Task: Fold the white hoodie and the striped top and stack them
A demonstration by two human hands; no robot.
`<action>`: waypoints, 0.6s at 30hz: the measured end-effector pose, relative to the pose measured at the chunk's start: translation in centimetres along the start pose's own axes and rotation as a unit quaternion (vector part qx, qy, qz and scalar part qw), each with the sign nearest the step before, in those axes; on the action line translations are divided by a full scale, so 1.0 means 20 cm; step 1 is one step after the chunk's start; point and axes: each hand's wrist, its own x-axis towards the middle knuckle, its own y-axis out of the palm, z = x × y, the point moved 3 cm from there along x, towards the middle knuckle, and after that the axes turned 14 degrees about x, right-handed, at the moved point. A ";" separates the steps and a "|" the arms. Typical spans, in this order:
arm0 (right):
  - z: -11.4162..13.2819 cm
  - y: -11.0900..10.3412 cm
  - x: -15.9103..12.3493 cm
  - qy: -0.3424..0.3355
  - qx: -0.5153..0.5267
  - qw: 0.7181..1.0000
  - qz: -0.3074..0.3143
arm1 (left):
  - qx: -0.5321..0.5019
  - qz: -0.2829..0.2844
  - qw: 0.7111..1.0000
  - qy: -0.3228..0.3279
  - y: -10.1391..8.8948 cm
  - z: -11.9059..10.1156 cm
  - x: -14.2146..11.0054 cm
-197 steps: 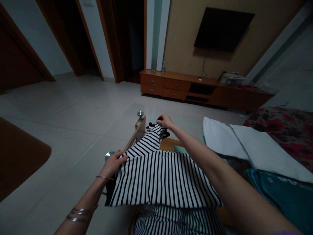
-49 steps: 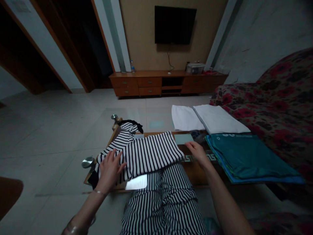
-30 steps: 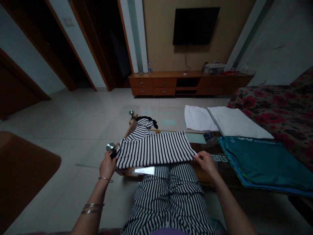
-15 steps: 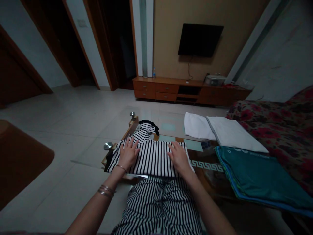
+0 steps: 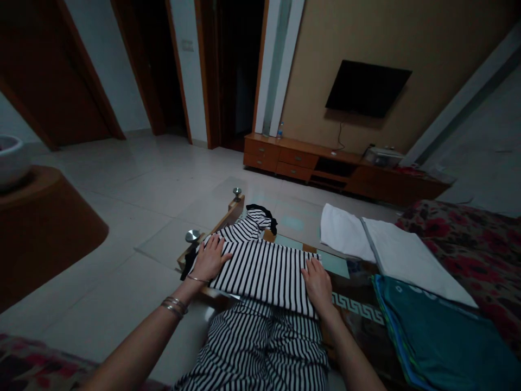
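A black-and-white striped shirt (image 5: 264,271) lies partly folded on the glass coffee table (image 5: 158,239), its black-trimmed part reaching toward the far side. My left hand (image 5: 209,259) rests palm down on the shirt's left part, fingers spread. Over at the right edge of the cloth, my right hand (image 5: 318,285) lies on top with its fingers stretched forward. Both hands touch the fabric without gripping it. Striped trousers (image 5: 260,347) on my lap sit just below the near edge of the shirt.
To the right, folded teal cloth (image 5: 451,331) and white cloths (image 5: 415,260) lie on the table. A floral sofa (image 5: 448,228) stands beyond them. Metal table supports (image 5: 192,235) rise at the left. A brown stand (image 5: 49,233) holds a white bowl (image 5: 12,157).
My right hand has moved outward to the shirt's right edge, while my left hand stays on the left part. The camera view has turned left and tilted.
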 end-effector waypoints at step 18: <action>0.84 0.11 1.40 -0.024 0.163 0.973 0.161 | 0.005 -0.023 0.998 -0.066 -0.02 0.00 0.01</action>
